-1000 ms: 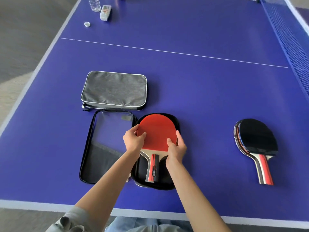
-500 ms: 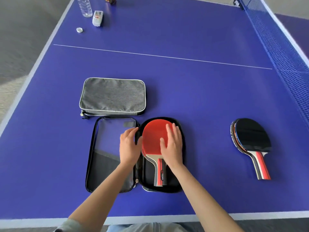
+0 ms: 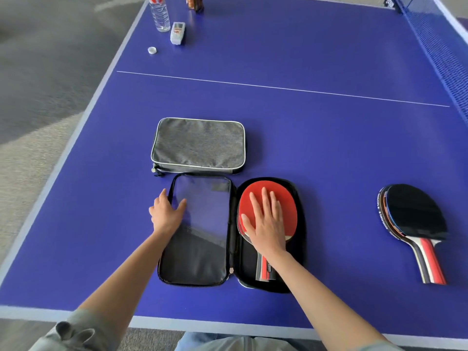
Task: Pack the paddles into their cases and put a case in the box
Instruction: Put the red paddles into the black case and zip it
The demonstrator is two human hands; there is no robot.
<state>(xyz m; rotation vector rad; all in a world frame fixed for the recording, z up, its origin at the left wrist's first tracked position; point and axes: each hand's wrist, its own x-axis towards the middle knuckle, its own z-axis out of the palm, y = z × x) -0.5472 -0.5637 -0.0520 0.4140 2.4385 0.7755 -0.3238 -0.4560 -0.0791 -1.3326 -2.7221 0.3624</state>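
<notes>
The right hand (image 3: 266,224) lies flat, fingers straight and spread, pressing the red paddle (image 3: 288,201) down into the right half of the open black case (image 3: 300,236) — a hold that looks meant to seat the blade in its hollow rather than lift it. The left hand (image 3: 166,214) is at the outer edge of the case's flap (image 3: 202,224), thumb on the clear panel and fingers past the rim; this grip appears ready to fold the flap over, though whether the fingers are actually curled under the edge cannot be told from here.

The grey case (image 3: 198,144) lies closed just beyond the open one, near it but apart. The black paddle (image 3: 415,219) waits well off to the right on the desk (image 3: 329,138), not yet packed.

The red paddle's handle is partly covered by the right wrist (its label is unreadable). What the grey case holds is hidden. No box shows anywhere in view — it may lie outside the frame. A bottle (image 3: 159,13) at the far corner is cut off at the top.
</notes>
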